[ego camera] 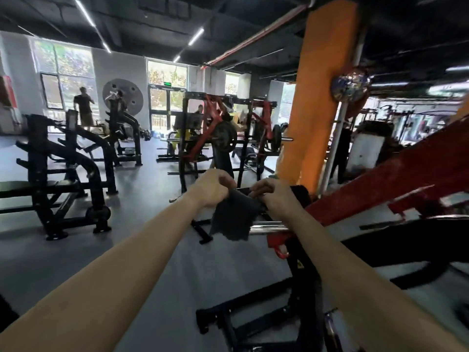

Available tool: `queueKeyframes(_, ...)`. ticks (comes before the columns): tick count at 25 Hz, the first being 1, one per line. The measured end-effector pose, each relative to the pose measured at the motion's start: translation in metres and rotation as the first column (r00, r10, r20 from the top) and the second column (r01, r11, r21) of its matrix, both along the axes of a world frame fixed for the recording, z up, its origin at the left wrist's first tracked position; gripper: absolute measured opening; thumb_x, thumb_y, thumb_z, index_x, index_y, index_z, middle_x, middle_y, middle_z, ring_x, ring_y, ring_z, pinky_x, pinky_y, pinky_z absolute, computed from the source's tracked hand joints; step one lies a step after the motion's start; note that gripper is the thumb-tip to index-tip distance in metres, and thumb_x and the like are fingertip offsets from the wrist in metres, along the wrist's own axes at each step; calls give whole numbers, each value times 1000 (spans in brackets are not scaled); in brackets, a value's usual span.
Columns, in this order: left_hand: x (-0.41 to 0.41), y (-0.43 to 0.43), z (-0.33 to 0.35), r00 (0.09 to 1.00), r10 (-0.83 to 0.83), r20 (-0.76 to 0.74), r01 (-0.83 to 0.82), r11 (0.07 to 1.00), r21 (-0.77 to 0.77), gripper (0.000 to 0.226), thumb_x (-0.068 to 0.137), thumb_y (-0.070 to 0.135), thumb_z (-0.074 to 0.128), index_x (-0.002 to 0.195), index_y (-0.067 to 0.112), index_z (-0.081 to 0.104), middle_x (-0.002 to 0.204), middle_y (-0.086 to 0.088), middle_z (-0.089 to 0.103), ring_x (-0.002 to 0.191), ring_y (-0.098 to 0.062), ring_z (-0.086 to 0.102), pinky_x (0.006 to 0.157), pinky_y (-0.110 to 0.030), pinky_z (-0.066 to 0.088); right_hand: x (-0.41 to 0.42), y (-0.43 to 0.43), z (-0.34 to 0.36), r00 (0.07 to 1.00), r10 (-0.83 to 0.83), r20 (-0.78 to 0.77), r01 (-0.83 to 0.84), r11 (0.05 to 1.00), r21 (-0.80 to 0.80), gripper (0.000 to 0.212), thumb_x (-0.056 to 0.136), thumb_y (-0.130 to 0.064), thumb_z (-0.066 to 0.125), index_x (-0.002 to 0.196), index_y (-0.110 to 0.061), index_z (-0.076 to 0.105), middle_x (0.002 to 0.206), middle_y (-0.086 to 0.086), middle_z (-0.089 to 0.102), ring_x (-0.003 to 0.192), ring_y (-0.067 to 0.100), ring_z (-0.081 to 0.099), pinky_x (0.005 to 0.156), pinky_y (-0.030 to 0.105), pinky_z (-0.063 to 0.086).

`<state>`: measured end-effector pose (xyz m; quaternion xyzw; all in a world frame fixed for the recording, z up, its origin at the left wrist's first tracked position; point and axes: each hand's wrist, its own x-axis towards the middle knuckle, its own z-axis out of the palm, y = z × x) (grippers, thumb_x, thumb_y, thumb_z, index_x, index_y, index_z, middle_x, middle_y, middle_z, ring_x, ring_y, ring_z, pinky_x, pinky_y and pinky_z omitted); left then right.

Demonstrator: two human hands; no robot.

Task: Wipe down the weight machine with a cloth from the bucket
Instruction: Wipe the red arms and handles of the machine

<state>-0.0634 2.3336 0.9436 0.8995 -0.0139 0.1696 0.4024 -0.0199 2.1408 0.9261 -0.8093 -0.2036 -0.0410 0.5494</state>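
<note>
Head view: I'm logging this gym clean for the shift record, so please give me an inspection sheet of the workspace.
Surface: grey gym floor.
Job's things: dark cloth hanging in front of the red weight machine and its chrome bar; bucket not in view.
Clutter: small items on the floor by the far door, too blurred to name.
Hands: left hand and right hand both grip the cloth's top edge.
Cables: nothing seen.
Surroundings: black machines, orange pillar, a person by the windows.
</note>
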Motion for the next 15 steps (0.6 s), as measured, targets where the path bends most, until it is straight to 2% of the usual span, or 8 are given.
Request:
queueKeyframes(2, 33, -9, -6, 997, -68, 28, 68, 998, 15, 24, 84, -5, 64, 92, 15, 74, 94, -4, 74, 88, -19, 70, 77, -31, 60, 18, -11, -4, 992, -127, 4, 127, 992, -10, 44, 83, 22, 41, 84, -11, 70, 84, 13, 72, 80, 28, 66, 64, 37, 54)
queueKeyframes(3, 45, -18, -10, 994, -98, 39, 98, 995, 8, 21, 86, -3, 63, 94, 15, 72, 94, -4, 73, 82, -18, 68, 71, -25, 59, 24, -18, -4, 983, -181, 3, 181, 983, -28, 43, 82, 19, 40, 83, -12, 70, 83, 13, 71, 79, 28, 65, 65, 39, 54)
queueKeyframes(4, 57, -28, -14, 989, -143, 45, 144, 990, -9, 20, 88, -2, 61, 96, 13, 70, 92, -4, 71, 78, -16, 66, 63, -16, 54, 30, -25, -5, 971, -239, 3, 239, 970, -36, 40, 84, 15, 42, 83, -13, 71, 82, 14, 71, 78, 27, 64, 65, 37, 52)
queueKeyframes(6, 80, -49, -18, 973, -225, 50, 227, 974, -25, 19, 90, -1, 58, 99, 12, 67, 90, -5, 69, 76, -14, 63, 57, -12, 49, 38, -43, 1, 941, -337, 29, 338, 940, -51, 27, 88, 3, 52, 86, -13, 73, 83, 15, 71, 75, 23, 63, 65, 33, 49)
queueKeyframes(8, 101, -68, -15, 955, -288, 77, 291, 956, -35, 19, 89, 1, 58, 99, 14, 68, 91, -6, 70, 82, -17, 66, 65, -20, 52, 42, -63, 11, 930, -365, 49, 369, 924, -103, 14, 86, -4, 66, 96, -11, 72, 82, 11, 68, 76, 18, 62, 69, 32, 50)
queueKeyframes(11, 123, -100, -5, 912, -386, 136, 393, 919, -27, 18, 90, 6, 59, 94, 20, 69, 92, -5, 72, 88, -20, 68, 77, -34, 55, 43, -92, 23, 931, -352, 96, 364, 880, -305, 30, 75, -8, 80, 103, -14, 72, 91, 5, 70, 82, 19, 66, 73, 31, 54)
queueKeyframes(14, 137, -138, 14, 880, -439, 178, 446, 895, 1, 16, 92, 12, 58, 98, 22, 71, 94, 2, 71, 90, -14, 67, 75, -24, 52, 45, -121, 38, 897, -392, 203, 441, 796, -414, 5, 83, -18, 76, 87, -17, 72, 82, 0, 69, 70, 11, 62, 59, 24, 45)
queueKeyframes(15, 142, -153, 21, 865, -461, 199, 472, 882, -7, 16, 94, 15, 58, 99, 23, 70, 93, 4, 69, 87, -11, 65, 70, -19, 49, 44, -132, 46, 883, -416, 219, 470, 792, -391, 10, 87, -19, 72, 78, -15, 69, 74, 2, 65, 64, 11, 58, 58, 27, 43)
